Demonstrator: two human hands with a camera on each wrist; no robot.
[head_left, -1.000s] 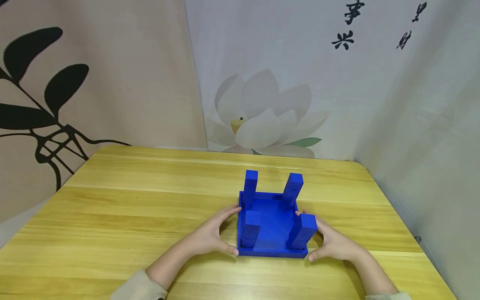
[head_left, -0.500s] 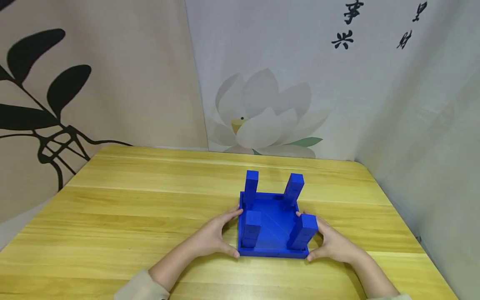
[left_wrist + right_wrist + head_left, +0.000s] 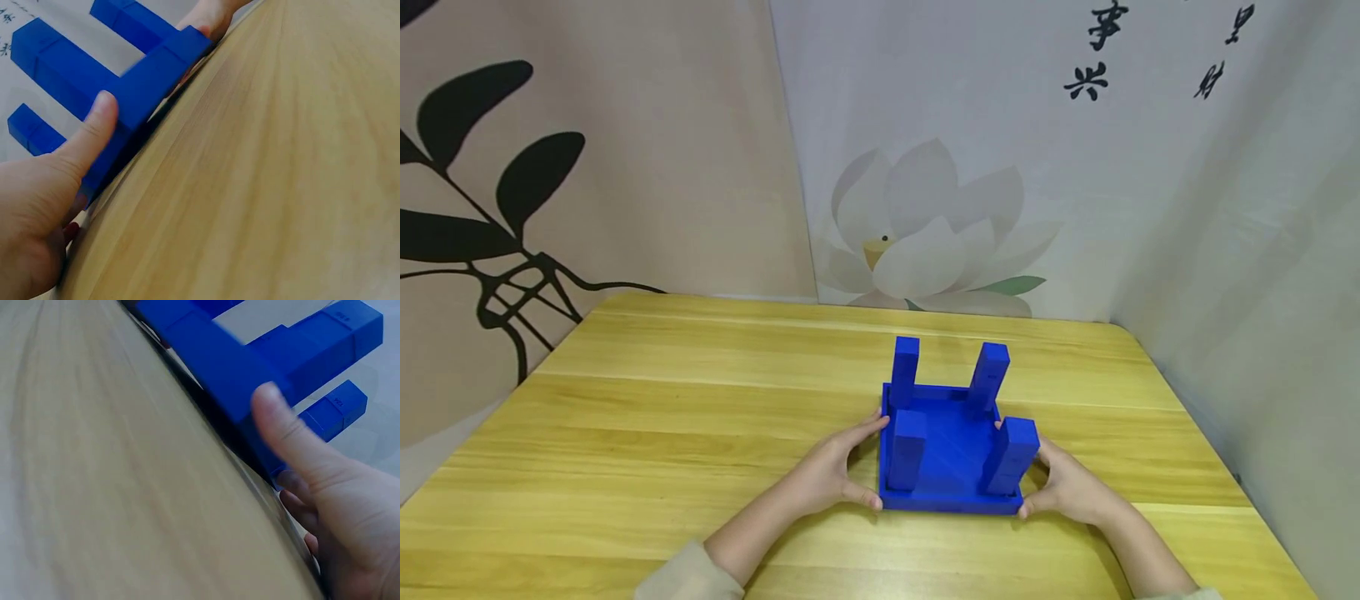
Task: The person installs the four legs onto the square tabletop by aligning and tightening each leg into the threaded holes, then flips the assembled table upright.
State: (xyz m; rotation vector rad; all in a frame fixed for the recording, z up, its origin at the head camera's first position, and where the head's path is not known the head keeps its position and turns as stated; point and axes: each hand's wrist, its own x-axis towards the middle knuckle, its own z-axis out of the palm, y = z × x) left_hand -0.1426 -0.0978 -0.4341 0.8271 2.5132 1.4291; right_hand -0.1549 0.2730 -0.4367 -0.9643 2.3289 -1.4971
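A blue square tray (image 3: 951,504) with an upright block post (image 3: 909,450) at each corner is held between both hands near the middle front of the table. The left hand (image 3: 829,473) grips its left side, thumb at the near left corner and fingers along the side wall. On the opposite side the right hand (image 3: 1071,485) grips likewise, its thumb (image 3: 281,428) pressed on the near right corner. In both wrist views a dark gap shows beneath the tray's near edge, just above the wood. The fingertips under the tray are mostly hidden.
The wooden table (image 3: 700,400) spreads around the tray on all sides. A printed cloth backdrop (image 3: 970,150) with a lotus hangs behind it, and a pale curtain (image 3: 1247,250) runs along the right edge.
Both thumbs have closed in on the near corners. The tray's near side has risen slightly, its front posts now reaching higher in the head view, and the tray has shifted a little right.
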